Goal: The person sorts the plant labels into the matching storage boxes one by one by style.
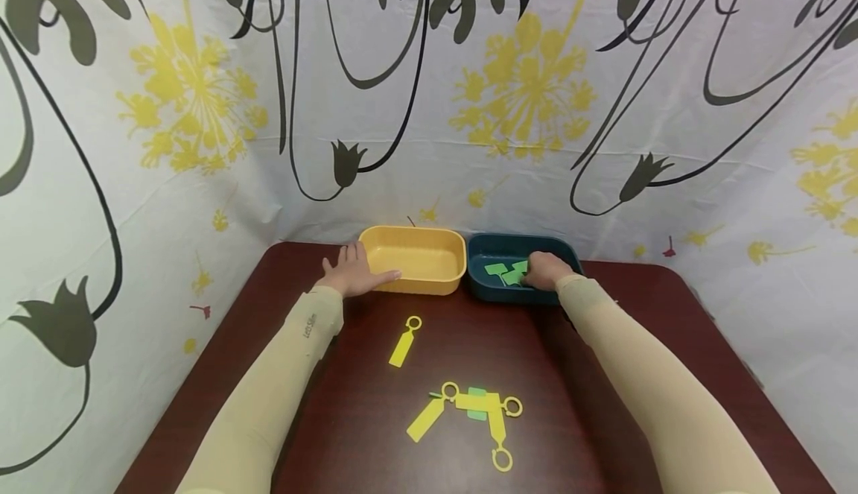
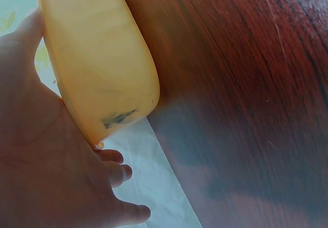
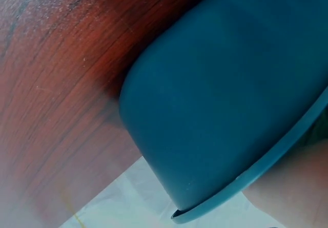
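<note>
A yellow bin [image 1: 447,287] and a dark teal bin [image 1: 479,291] stand side by side at the table's far edge. My left hand [image 1: 351,272] rests at the left end of the yellow bin, fingers spread and thumb along the front rim. In the left wrist view the same hand [image 2: 56,156] lies against the bin's wall [image 2: 102,59]. My right hand [image 1: 546,270] reaches down into the teal bin beside several green tags [image 1: 497,269]. Its fingertips are hidden there, so I cannot tell whether they pinch one. The right wrist view shows mostly the teal bin's outer wall [image 3: 220,100].
One yellow ring-ended tag [image 1: 402,349] lies alone on the dark red-brown table [image 1: 362,419]. Nearer the front, yellow tags [image 1: 426,419] overlap in a small group, with a green piece [image 1: 477,413] under one. A patterned cloth [image 1: 415,121] hangs behind the table.
</note>
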Available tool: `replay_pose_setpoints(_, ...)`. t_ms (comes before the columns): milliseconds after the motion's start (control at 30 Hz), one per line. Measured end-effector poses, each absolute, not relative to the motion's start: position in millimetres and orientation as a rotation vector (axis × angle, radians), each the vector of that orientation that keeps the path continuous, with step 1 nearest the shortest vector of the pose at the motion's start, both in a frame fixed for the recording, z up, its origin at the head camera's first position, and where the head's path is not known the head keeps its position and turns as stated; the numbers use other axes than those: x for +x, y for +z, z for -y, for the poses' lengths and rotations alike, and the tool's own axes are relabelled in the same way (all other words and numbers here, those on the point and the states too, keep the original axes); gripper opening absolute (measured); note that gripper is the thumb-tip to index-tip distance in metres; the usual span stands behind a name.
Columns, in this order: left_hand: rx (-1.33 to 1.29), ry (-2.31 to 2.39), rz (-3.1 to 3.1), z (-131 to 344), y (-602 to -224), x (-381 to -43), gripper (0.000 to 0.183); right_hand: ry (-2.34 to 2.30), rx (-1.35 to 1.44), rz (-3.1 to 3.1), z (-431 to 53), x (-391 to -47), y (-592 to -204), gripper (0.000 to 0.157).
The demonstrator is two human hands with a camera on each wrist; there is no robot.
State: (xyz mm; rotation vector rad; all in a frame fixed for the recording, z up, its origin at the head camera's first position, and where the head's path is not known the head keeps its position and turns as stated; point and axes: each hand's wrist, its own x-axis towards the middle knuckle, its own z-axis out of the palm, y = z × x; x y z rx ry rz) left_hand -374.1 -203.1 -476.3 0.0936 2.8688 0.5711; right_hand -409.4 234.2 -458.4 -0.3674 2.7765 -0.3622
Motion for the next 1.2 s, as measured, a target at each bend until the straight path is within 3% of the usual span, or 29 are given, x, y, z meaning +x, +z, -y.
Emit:
replay_pose_setpoints(367, 0.124, 0.604, -2.906, 197, -461, -354, 0.136, -0.392, -0.377, -2.809, -235, -404, -454, 0.023)
replay_pose_setpoints(533, 0.110, 0.587, -2.898, 197, -462, -357, 0.141, -0.426, -0.381, -2.843, -233, -400, -449, 0.016)
replay_pose_setpoints(1200, 0.104, 0.564, -2.900, 197, -467, -364, 0.143, -0.487, -0.449, -2.964, -227, -391, -435, 0.019)
